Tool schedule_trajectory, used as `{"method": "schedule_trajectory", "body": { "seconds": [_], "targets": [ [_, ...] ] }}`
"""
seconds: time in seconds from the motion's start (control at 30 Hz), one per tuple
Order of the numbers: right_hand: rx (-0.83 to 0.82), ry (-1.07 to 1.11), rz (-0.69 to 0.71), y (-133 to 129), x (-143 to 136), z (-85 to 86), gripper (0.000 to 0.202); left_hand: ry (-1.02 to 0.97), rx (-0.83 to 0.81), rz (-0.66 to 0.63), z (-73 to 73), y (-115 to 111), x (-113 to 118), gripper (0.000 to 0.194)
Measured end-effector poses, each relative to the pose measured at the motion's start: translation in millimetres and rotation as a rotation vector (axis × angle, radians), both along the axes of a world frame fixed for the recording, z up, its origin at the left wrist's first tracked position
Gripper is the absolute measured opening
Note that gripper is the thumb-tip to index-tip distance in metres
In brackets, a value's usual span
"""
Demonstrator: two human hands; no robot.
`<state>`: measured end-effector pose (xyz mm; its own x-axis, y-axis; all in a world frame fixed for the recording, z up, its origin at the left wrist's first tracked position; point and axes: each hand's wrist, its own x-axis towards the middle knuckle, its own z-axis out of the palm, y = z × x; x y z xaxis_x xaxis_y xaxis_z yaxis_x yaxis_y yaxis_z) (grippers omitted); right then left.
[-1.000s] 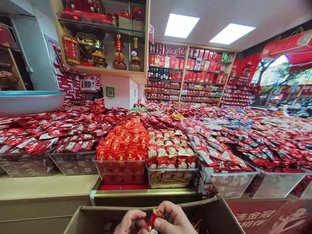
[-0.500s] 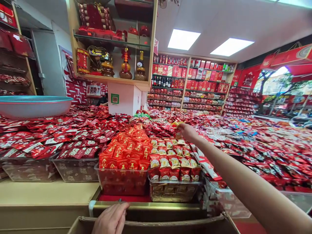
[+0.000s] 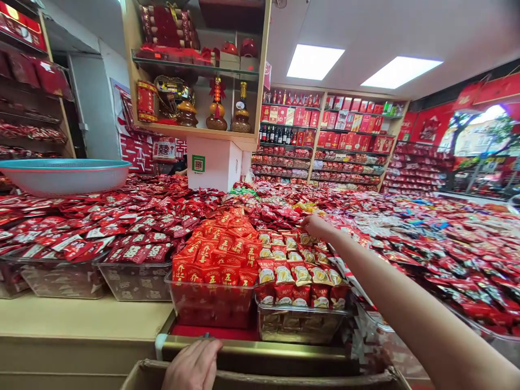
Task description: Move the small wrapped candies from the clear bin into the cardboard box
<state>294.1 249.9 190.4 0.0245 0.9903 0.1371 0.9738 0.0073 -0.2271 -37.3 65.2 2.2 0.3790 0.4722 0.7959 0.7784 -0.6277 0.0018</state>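
Note:
My right hand (image 3: 317, 226) reaches far forward over a clear bin (image 3: 303, 311) of red and gold durian snack packets. Its fingers are bent together at a packet (image 3: 306, 238) in the back row; the fingertips are partly hidden. Low in the view, my left hand (image 3: 193, 365) is closed over the near rim of an open cardboard box (image 3: 300, 375), its thumb side against the brass-coloured counter edge. Just left of the durian packets stands another clear bin (image 3: 211, 303), heaped with orange-red packets (image 3: 221, 254) bearing gold characters.
More bins (image 3: 136, 281) of red packets spread left and right. A large pale blue basin (image 3: 67, 176) rests on the heap at left. Above hangs a display cabinet (image 3: 195, 130) with gourd-shaped bottles. Stocked shelves (image 3: 320, 135) line the back wall.
My right hand has come down with a packet onto the back of the durian rows. The view has shifted slightly left. My left hand stays on the box rim.

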Motion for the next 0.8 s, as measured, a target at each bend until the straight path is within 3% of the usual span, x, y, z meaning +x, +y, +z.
{"method": "schedule_trajectory", "body": {
  "seconds": [0.43,0.6,0.8],
  "targets": [
    [-0.005,-0.186,0.047,-8,-6,-2.7,0.023,0.130,0.080,0.014,2.0,4,-3,0.023],
    [0.040,-0.197,0.086,-23,-7,8.3,0.023,0.141,0.091,0.020,1.7,4,-4,0.023],
    [-0.068,-0.189,0.220,-48,-18,14.3,0.019,0.139,0.079,0.026,1.1,2,-5,0.023]
  ]
}}
